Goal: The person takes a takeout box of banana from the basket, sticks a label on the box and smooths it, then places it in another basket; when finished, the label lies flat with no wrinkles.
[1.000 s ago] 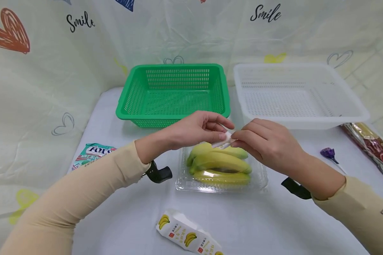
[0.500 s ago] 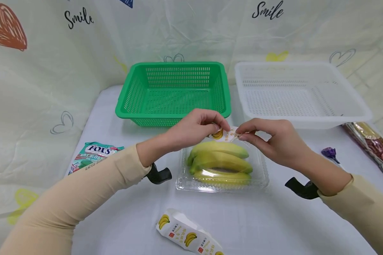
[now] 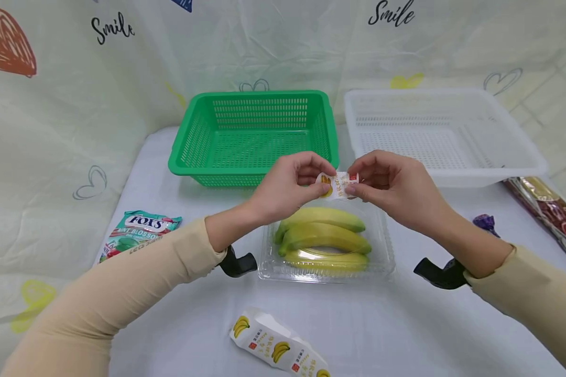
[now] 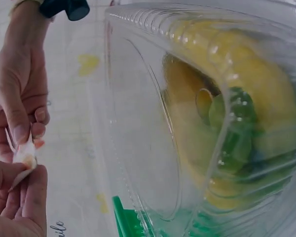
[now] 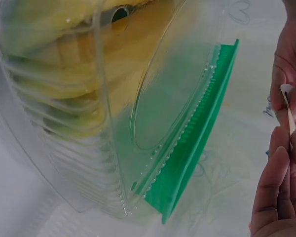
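Note:
My left hand (image 3: pixel 285 186) and right hand (image 3: pixel 398 183) pinch opposite ends of a small white label (image 3: pixel 338 184) printed with bananas and lettering. Thumb and fingers grip it on each side, and it stretches flat between them in the head view. In the left wrist view the label (image 4: pixel 24 155) appears nearly edge-on and partly hidden by fingers. Just below the hands, a clear plastic clamshell box (image 3: pixel 382 262) encloses several yellow-green bananas (image 3: pixel 327 235). A longer white strip (image 3: pixel 278 343) with the same banana print lies on the cloth at the front.
Behind the hands stand a green basket (image 3: pixel 254 173) and a white basket (image 3: pixel 448 178). A teal FOX'S candy bag (image 3: pixel 143 225) lies left, partly under the left sleeve. To the right are a purple-wrapped lollipop (image 3: pixel 486 222) and a long brown-and-gold packet (image 3: pixel 558 220).
The label, first bunched and mostly hidden between the fingertips, is now opened out with its print showing. Both hands have risen slightly, away from the box.

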A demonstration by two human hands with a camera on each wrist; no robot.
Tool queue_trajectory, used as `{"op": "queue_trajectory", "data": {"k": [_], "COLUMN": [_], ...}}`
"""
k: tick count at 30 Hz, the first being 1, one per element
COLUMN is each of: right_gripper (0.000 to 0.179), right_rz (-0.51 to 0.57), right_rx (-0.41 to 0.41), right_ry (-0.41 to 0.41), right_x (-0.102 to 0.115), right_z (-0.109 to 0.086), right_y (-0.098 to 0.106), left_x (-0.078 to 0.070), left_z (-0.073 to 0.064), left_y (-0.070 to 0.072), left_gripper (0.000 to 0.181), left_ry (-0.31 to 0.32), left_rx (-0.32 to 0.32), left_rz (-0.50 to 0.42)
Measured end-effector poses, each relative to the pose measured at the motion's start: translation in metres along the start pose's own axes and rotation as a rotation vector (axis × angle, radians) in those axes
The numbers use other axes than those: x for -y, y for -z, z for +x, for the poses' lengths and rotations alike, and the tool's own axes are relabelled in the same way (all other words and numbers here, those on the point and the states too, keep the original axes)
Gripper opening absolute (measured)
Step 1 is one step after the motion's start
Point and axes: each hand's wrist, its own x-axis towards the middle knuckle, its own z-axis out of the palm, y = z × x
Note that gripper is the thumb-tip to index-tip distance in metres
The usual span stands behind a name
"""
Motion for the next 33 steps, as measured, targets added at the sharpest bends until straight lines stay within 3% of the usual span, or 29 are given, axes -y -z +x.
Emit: {"op": "queue_trajectory", "data": {"k": [4, 10, 14, 20, 28, 33], "right_gripper": [0.031, 0.017, 0.017, 0.021, 0.02, 0.019], "right_rz": [0.034, 0.111, 0.121, 0.088, -0.029, -0.118], "right_rx": [0.047, 0.134, 0.167, 0.254, 0.323, 0.368], "right_ry": [-0.096, -0.21, -0.273, -0.355, -0.366, -0.348], "right_x": [0.0, -0.004, -0.008, -0.017, -0.024, -0.023], "right_z": [0.001, 0.002, 0.002, 0.002, 0.004, 0.004], "right_y": [0.002, 0.002, 0.0, -0.006, -0.015, -0.016], "left_x": [-0.001, 0.002, 0.007, 0.019, 0.028, 0.033], "left_z": [-0.001, -0.001, -0.001, -0.002, -0.004, -0.005], "left_y": [0.0, -0.001, 0.001, 0.003, 0.0, -0.002], "left_gripper": [0.025, 0.044, 0.036, 0.016, 0.008, 0.007], "left_ry": [0.046, 0.129, 0.174, 0.21, 0.153, 0.134], "left_rx": [-0.012, 0.017, 0.034, 0.062, 0.058, 0.068], "left_rz": [-0.019, 0.006, 0.066, 0.085, 0.439, 0.523]}}
